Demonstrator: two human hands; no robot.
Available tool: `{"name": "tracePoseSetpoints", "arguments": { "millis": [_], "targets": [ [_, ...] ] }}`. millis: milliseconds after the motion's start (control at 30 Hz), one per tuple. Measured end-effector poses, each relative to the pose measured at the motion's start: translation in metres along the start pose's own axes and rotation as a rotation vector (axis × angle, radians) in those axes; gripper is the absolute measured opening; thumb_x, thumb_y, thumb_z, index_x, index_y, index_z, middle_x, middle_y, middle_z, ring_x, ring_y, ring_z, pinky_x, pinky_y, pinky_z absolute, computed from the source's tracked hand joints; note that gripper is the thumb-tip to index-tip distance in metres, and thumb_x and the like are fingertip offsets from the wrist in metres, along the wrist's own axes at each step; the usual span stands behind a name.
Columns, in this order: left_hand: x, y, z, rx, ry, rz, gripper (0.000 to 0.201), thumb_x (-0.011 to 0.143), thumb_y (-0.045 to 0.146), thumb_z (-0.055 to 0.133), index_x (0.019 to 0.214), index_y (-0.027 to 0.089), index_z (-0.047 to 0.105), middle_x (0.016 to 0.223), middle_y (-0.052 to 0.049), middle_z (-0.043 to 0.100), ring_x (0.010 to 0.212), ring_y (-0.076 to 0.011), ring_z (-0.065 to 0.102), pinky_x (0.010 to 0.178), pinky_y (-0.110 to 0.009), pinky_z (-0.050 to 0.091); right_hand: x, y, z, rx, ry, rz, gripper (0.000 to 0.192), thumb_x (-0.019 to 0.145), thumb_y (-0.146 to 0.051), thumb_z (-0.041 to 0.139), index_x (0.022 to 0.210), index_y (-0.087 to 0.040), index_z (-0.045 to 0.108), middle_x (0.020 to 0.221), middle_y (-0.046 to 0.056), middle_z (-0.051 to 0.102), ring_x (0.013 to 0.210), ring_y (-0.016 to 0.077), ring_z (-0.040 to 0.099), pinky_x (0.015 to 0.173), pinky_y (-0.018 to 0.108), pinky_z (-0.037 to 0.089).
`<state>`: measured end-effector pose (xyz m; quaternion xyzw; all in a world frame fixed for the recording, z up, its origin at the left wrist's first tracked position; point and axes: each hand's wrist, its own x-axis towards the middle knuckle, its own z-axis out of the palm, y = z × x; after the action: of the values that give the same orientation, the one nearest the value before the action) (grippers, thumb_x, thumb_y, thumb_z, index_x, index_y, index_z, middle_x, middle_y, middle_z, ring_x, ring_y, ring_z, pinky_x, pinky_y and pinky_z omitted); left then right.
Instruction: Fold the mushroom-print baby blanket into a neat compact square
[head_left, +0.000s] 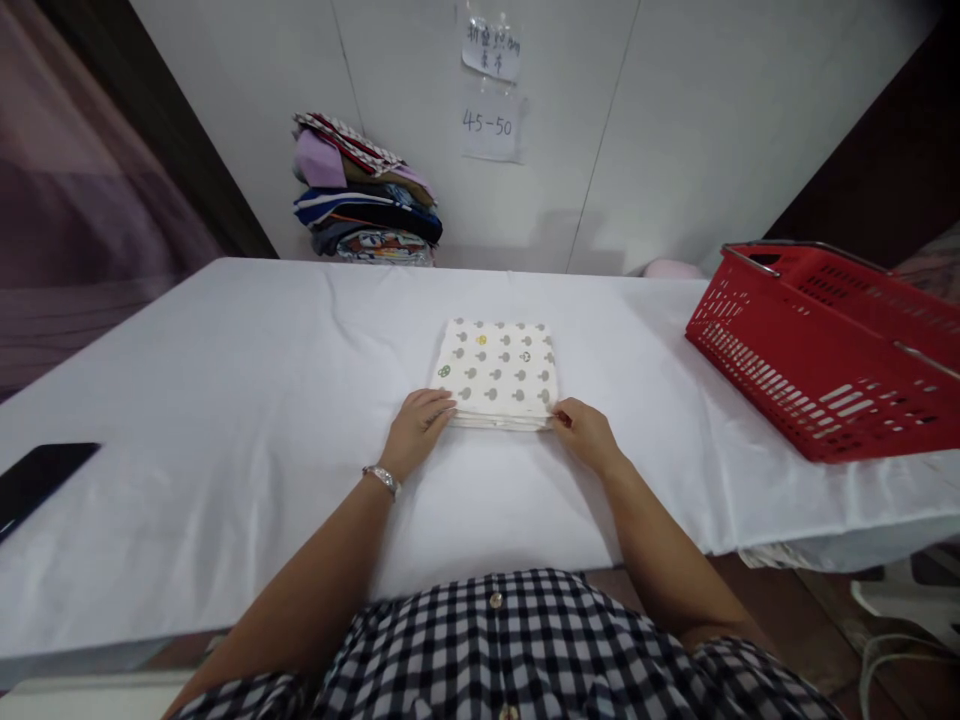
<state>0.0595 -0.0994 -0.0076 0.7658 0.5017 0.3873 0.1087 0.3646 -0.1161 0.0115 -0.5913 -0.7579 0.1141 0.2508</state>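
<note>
A folded white cloth (498,371) with a small grey-green print lies in a neat square at the middle of the table (225,400), which is covered with a white sheet. My left hand (416,428), a watch on its wrist, rests at the cloth's near left corner with its fingers bent onto the edge. My right hand (586,433) pinches the cloth's near right corner. Both hands touch the cloth as it lies flat on the table.
A red plastic basket (825,350) stands at the right end of the table. A stack of folded clothes (364,195) sits against the back wall at the far left. A dark phone (37,480) lies near the left edge. Paper notes hang on the wall.
</note>
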Motion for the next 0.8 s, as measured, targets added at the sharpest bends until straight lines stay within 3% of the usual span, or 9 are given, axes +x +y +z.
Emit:
{"name": "tracePoseSetpoints", "arguments": {
  "millis": [433, 800],
  "targets": [
    [0.000, -0.002, -0.005, -0.110, -0.005, 0.003, 0.023, 0.086, 0.032, 0.050, 0.102, 0.022, 0.065, 0.111, -0.004, 0.065, 0.112, -0.0194, 0.052, 0.101, -0.043, 0.041, -0.012, -0.006, 0.004, 0.080, 0.043, -0.007, 0.022, 0.084, -0.037, 0.052, 0.099, -0.024, 0.060, 0.084, 0.001, 0.063, 0.068, 0.0149, 0.055, 0.066, 0.028, 0.042],
    [-0.001, -0.007, -0.006, -0.145, -0.031, 0.021, 0.025, 0.081, 0.026, 0.052, 0.103, 0.023, 0.063, 0.115, -0.004, 0.063, 0.115, -0.0196, 0.050, 0.103, -0.043, 0.040, -0.016, -0.004, 0.002, 0.068, -0.002, -0.050, 0.028, 0.083, -0.027, 0.052, 0.110, -0.025, 0.058, 0.090, 0.002, 0.061, 0.071, 0.0146, 0.056, 0.069, 0.028, 0.044]
  ]
}}
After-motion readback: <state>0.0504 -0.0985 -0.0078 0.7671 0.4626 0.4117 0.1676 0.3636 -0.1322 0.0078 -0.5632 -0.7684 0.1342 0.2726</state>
